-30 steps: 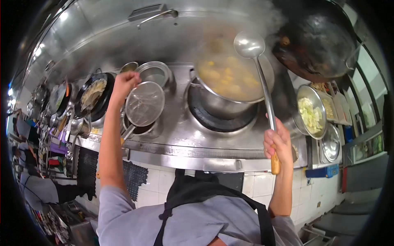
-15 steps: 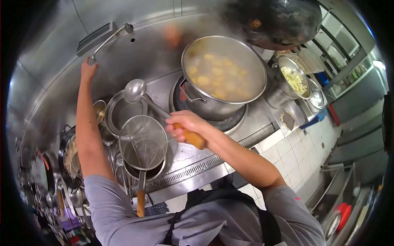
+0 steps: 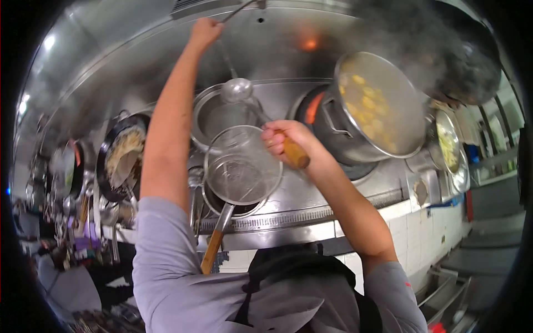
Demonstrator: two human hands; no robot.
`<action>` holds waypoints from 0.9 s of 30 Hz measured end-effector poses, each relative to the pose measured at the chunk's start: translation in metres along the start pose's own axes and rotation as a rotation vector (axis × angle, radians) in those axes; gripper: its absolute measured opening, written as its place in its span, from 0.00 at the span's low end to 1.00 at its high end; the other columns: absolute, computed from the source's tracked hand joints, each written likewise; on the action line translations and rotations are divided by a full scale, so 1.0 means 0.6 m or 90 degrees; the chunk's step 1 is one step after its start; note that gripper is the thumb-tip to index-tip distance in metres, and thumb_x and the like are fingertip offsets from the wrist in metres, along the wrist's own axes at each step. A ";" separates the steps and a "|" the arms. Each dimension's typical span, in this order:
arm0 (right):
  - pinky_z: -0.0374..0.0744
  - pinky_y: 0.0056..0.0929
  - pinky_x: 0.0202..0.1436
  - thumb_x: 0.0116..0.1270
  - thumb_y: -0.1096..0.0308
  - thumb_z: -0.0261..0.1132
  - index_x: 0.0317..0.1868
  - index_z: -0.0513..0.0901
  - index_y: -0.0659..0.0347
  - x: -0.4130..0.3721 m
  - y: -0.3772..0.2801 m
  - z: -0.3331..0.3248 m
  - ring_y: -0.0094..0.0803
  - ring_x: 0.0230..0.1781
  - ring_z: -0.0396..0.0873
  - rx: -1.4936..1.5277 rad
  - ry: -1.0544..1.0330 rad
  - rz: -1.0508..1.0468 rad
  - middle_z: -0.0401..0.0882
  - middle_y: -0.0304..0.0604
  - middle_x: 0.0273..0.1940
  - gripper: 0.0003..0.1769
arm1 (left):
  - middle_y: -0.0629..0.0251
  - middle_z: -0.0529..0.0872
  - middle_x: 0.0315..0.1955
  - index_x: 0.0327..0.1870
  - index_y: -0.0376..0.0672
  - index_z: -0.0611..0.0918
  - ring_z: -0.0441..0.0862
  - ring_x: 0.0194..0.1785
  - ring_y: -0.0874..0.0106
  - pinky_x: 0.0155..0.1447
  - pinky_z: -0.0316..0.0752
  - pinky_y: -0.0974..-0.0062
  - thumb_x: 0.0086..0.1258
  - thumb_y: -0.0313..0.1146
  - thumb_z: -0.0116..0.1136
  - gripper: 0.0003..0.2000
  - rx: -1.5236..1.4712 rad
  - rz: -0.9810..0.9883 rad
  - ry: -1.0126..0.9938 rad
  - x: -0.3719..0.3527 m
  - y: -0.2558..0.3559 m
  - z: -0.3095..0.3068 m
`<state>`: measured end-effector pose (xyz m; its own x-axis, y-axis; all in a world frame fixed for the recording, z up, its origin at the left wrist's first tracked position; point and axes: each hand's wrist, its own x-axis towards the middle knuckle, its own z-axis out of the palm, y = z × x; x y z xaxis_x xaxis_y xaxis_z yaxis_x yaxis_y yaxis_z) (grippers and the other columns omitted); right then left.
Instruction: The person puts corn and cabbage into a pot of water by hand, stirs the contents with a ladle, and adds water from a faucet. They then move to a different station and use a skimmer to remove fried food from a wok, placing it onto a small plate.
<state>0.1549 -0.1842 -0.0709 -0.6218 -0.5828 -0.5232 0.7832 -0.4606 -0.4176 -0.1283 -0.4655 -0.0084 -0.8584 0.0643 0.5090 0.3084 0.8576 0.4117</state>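
My left hand (image 3: pixel 205 31) is raised at the back wall, fingers closed round the end of a thin metal faucet spout (image 3: pixel 237 10). A thin streak, seemingly water, runs down from there to the ladle's bowl. My right hand (image 3: pixel 290 140) grips the wooden handle of a ladle (image 3: pixel 237 90), whose steel bowl hangs over a round metal basin (image 3: pixel 201 129). Below that hand, a round mesh strainer (image 3: pixel 244 188) rests across a pot, its wooden handle towards me.
A large steaming stockpot (image 3: pixel 347 119) with yellow chunks stands on a glowing burner (image 3: pixel 313 108) at the right. Behind it is a big blackened wok (image 3: pixel 466 61). Farther right sits a bowl of pale cut food (image 3: pixel 447 145). At left is a wok of food (image 3: pixel 125 152).
My view has turned left, so everything sits farther right. My left hand and the spout have swung over towards the ladle, and a streak now falls to its bowl.
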 end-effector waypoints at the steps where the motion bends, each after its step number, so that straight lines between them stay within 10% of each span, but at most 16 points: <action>1: 0.70 0.19 0.19 0.71 0.70 0.60 0.31 0.73 0.65 0.003 -0.004 0.003 0.19 0.18 0.68 0.046 -0.028 0.034 0.71 0.35 0.22 0.11 | 0.49 0.90 0.37 0.45 0.39 0.89 0.89 0.44 0.56 0.52 0.80 0.62 0.66 0.46 0.63 0.19 0.013 -0.014 -0.010 0.002 0.005 0.002; 27: 0.71 0.18 0.19 0.68 0.75 0.55 0.30 0.68 0.61 0.050 0.009 -0.018 0.19 0.18 0.69 0.078 -0.006 0.070 0.68 0.33 0.23 0.07 | 0.44 0.87 0.35 0.38 0.37 0.88 0.86 0.43 0.45 0.51 0.80 0.53 0.58 0.37 0.68 0.13 0.132 0.053 0.061 0.016 0.020 -0.008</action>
<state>0.1404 -0.1969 -0.0965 -0.5326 -0.6406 -0.5532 0.8414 -0.4718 -0.2637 -0.1310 -0.4571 0.0055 -0.7874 0.0991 0.6084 0.2779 0.9381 0.2068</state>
